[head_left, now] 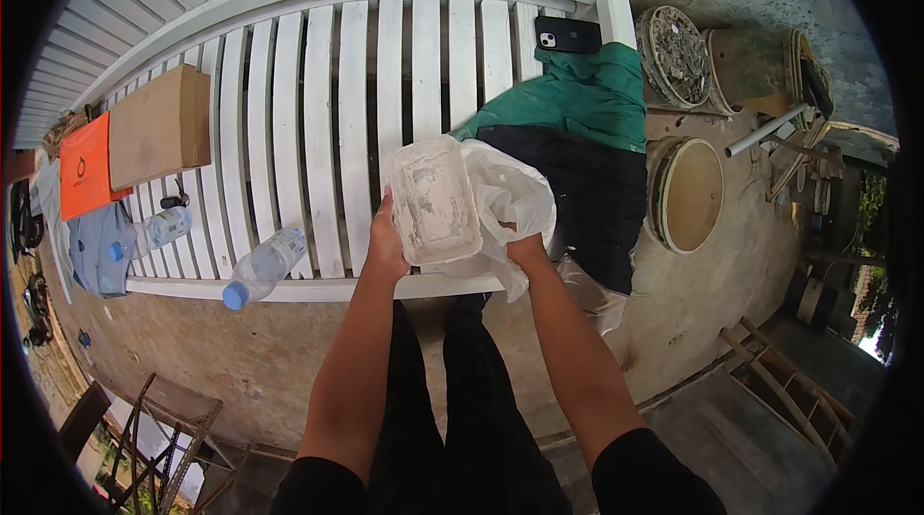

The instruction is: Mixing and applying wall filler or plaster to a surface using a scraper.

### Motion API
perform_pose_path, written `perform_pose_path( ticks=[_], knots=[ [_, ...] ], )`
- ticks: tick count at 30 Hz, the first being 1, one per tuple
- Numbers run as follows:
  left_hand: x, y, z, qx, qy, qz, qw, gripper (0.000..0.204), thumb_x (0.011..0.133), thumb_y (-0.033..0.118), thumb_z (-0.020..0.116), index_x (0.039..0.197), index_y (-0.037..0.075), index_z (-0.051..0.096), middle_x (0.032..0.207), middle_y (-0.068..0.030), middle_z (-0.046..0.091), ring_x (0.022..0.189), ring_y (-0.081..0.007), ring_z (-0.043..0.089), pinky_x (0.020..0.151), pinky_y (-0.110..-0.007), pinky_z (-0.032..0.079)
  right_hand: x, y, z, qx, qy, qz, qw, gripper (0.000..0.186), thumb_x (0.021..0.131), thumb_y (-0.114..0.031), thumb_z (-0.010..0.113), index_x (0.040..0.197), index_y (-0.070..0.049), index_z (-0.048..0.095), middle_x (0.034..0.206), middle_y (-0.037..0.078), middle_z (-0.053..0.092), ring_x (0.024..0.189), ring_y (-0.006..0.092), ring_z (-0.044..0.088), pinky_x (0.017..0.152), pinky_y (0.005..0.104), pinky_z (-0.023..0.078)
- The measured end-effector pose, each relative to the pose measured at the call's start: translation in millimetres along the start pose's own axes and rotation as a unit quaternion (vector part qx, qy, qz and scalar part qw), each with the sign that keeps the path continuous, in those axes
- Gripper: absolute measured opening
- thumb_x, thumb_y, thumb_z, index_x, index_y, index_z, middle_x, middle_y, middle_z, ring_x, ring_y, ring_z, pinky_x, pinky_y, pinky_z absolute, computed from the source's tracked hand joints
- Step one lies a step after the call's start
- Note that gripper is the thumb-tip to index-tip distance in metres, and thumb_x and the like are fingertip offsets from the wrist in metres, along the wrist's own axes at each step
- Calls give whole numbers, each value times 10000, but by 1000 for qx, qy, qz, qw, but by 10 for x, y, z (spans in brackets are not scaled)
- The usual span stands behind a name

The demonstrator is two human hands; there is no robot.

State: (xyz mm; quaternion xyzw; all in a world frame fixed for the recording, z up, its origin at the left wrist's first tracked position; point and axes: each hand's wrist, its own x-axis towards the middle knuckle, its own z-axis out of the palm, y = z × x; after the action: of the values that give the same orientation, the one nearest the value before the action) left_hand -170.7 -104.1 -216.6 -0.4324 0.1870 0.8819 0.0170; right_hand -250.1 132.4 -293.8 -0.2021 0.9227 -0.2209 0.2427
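A rectangular clear plastic container [435, 202], smeared with pale residue, is held over the white slatted bench. My left hand [387, 244] grips its left side, with most of the fingers hidden underneath. Against the container's right side bunches a thin white plastic bag [520, 190]. My right hand [526, 249] is closed on the bag, partly inside its folds. Just right of the bag lies black and green cloth [602, 173]. A clear bottle with a blue cap [265, 267] lies on the bench to the left of my left hand.
On the bench [332, 130] are a dark phone [568, 36], a cardboard box [159, 125], an orange packet [85, 168], keys [175, 197], another bottle [166, 226] and blue-grey cloth [99, 250]. Buckets [685, 195] stand on the floor at right. A wooden frame [789, 390] is at lower right.
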Motion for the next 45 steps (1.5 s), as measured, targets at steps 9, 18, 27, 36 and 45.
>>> perform_pose_path(
  ticks=[9,18,27,36,45],
  knots=[
    [18,-144,158,19,0,-52,998,572,1033,461,349,1413,41,425,1328,-117,561,1187,-275,568,1026,-435,451,-60,314,147,75,-26,-69,995,368,818,-231,674,1132,-42,638,1119,161,657,1066,340,610,923,414,478],
    [-114,40,84,13,-11,-13,1000,552,1041,441,327,1417,45,413,1337,-120,547,1200,-270,555,1030,-438,447,19,-28,-288,140,-46,-54,988,356,827,-204,663,1137,-32,633,1085,145,665,1015,319,636,867,408,509],
    [-617,318,-79,2,0,50,999,599,1009,460,370,1422,26,394,1333,-155,542,1193,-304,558,1028,-445,447,19,-429,-934,298,-166,241,908,315,910,-139,564,1196,-9,585,1016,101,665,779,183,672,481,315,528],
    [-787,26,-108,-27,-40,22,999,674,941,522,434,1408,36,426,1297,-161,564,1156,-333,575,979,-483,478,-213,-78,-1252,379,-225,226,869,210,971,-124,527,1146,-39,605,946,43,663,767,127,637,603,295,524],
    [-892,-235,64,-60,-50,63,995,674,943,534,434,1419,56,420,1303,-160,558,1152,-324,573,964,-471,486,-437,-50,-1388,371,-255,186,873,175,982,-130,535,1126,-72,614,889,-14,654,748,85,599,605,274,487]
  ],
)
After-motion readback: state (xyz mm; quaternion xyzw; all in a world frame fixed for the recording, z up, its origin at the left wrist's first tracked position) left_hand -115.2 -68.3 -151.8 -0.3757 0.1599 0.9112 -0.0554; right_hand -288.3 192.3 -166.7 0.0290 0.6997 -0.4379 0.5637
